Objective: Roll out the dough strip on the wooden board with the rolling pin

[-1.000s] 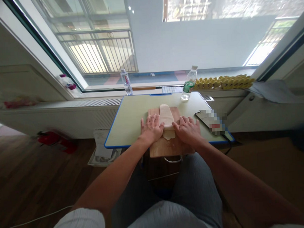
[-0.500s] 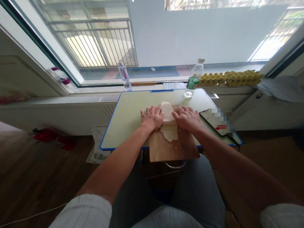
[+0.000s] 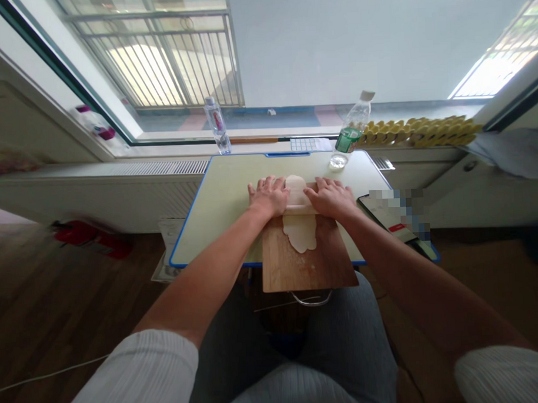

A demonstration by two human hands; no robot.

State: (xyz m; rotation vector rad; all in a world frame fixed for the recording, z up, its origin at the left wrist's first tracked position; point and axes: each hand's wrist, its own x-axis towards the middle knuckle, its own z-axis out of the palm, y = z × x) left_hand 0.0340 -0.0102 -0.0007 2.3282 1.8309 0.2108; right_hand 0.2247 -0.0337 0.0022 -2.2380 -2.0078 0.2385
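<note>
A pale rolling pin (image 3: 297, 210) lies crosswise over a long, flat sheet of dough (image 3: 301, 234). My left hand (image 3: 269, 195) rests over the pin's left end, fingers spread forward and thumb toward the middle. Over the right end sits my right hand (image 3: 331, 197), its fingers also stretched forward. Both hands hide the pin's ends. Dough shows on the near and far sides of the pin. Underneath is a wooden board (image 3: 284, 271), whose near edge overhangs the table toward my lap; small pale flecks dot its near part.
The board lies on a small pale table (image 3: 216, 209) with blue edging. A green-labelled bottle (image 3: 348, 137) stands at its back right, and a dark-edged flat object (image 3: 386, 218) lies at the right. Another clear bottle (image 3: 217, 127) stands by the window sill, near yellow scalloped objects (image 3: 421, 131).
Both hands have pushed the rolling pin slightly away from me along the dough, so more dough shows on the near side. The camera view has tilted slightly down.
</note>
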